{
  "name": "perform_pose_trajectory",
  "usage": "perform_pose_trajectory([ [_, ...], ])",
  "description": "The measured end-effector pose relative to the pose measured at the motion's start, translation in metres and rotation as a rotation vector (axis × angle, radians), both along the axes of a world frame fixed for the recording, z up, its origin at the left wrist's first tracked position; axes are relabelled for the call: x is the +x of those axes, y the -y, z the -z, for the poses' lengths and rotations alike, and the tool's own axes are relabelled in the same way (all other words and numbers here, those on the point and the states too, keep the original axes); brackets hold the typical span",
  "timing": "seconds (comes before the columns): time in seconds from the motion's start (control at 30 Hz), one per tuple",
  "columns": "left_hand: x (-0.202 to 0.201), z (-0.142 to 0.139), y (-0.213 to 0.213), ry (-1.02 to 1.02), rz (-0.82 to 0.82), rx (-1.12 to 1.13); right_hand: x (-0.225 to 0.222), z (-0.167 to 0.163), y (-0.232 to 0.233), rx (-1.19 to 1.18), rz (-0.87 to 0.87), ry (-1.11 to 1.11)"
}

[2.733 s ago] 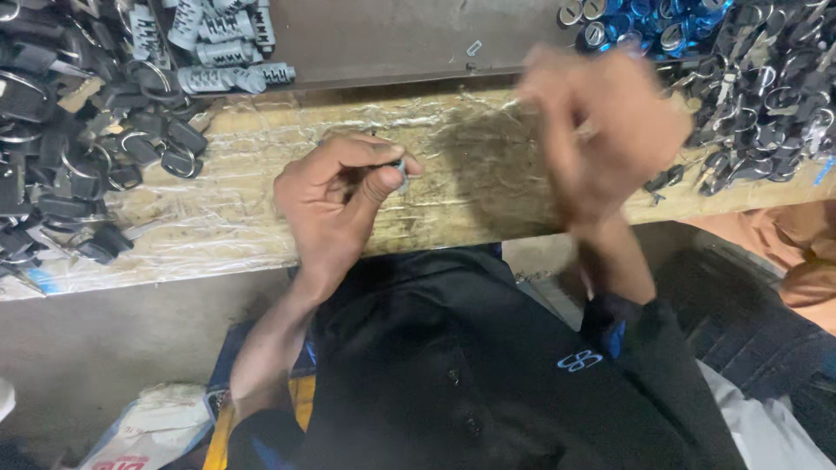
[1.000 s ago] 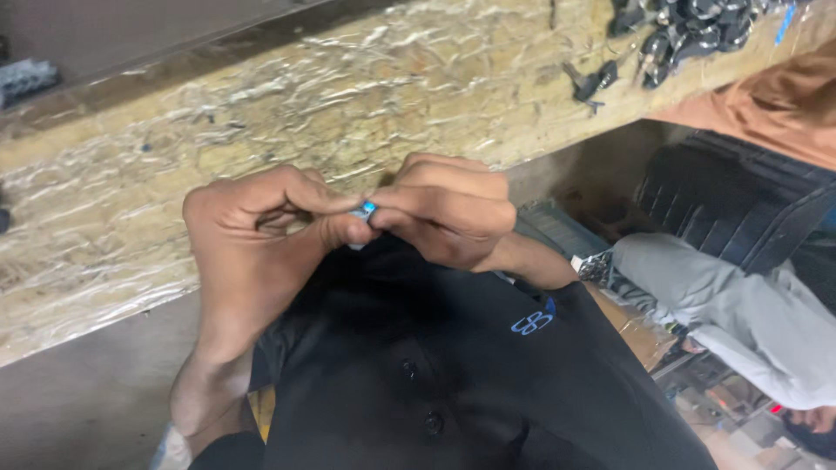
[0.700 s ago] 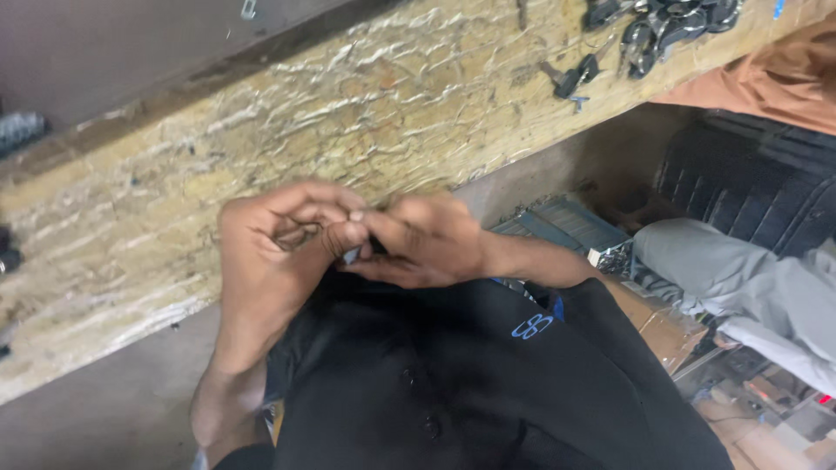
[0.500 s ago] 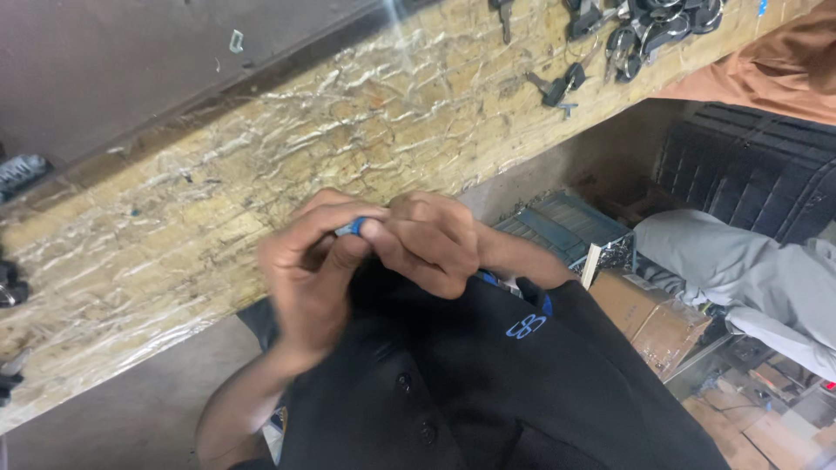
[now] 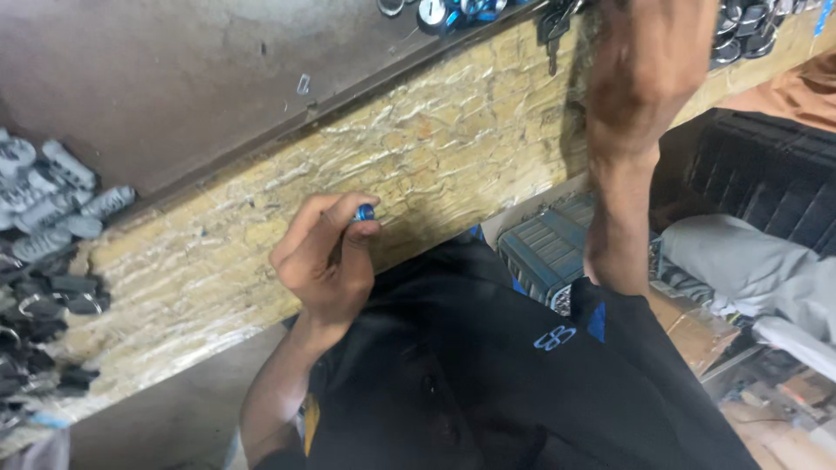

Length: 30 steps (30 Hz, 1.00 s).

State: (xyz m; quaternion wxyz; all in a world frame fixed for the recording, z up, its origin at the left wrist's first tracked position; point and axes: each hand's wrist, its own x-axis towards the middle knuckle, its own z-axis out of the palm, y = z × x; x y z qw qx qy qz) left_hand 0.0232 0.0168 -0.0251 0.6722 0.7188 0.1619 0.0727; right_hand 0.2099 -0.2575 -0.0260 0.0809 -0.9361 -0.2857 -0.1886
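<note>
A dark brown, scuffed board (image 5: pixel 174 78) fills the upper left of the view, flat and matt, with a small pale clip-like bit (image 5: pixel 303 84) lying loose on it. Along its near edge runs a broad wooden plank (image 5: pixel 453 148) wrapped in crinkled clear plastic film, yellow-tan and glossy with wrinkles, slanting from lower left to upper right across the frame. Below the plank the person's black shirt (image 5: pixel 488 383) takes up the lower middle, soft cloth with a small pale emblem on the chest. To the right, past the shirt, lie a ribbed blue-grey box (image 5: pixel 544 252), a dark ribbed crate (image 5: pixel 766 187) and someone's leg in grey cloth (image 5: pixel 749 261), with cardboard on the floor beneath. At the left edge sits a heap of small grey and black moulded parts (image 5: pixel 48 252), rounded and oblong, some with metal rings. Along the top edge a second heap of black and blue round parts (image 5: pixel 453 10) with metal rings spills over the board. The right hand (image 5: pixel 649 65) is raised high near that top heap, blurred, back of the hand to the camera; I cannot tell whether it is open or closed or holds anything. The left hand (image 5: pixel 326 257) hovers over the plank with fingers curled narrow, pinching a tiny blue cylindrical piece (image 5: pixel 366 212) between thumb and fingertips, its shiny end poking out just above the film
</note>
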Motion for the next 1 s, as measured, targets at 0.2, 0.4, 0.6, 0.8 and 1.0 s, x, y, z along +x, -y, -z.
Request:
perform_pose_trajectory([
  [0.2,0.003,-0.003,-0.002,-0.034,-0.033,0.03,-0.005,-0.024,0.029,0.798,0.176,-0.332],
  [0.4,0.005,-0.006,-0.006,0.014,0.04,-0.145,-0.057,-0.034,0.001,1.61,0.285,-1.22],
  [0.6,-0.003,-0.009,-0.006,0.035,0.079,-0.589,-0.107,-0.039,-0.091,1.541,0.107,-1.444],
  [0.8,-0.015,-0.015,-0.015,0.155,0.053,-0.518,-0.112,-0.085,-0.142,0.846,-0.284,-0.782],
  [1.0,-0.019,-0.021,-0.028,0.137,0.09,-0.135,-0.115,-0.1,-0.15,0.447,-0.416,-0.478],
])
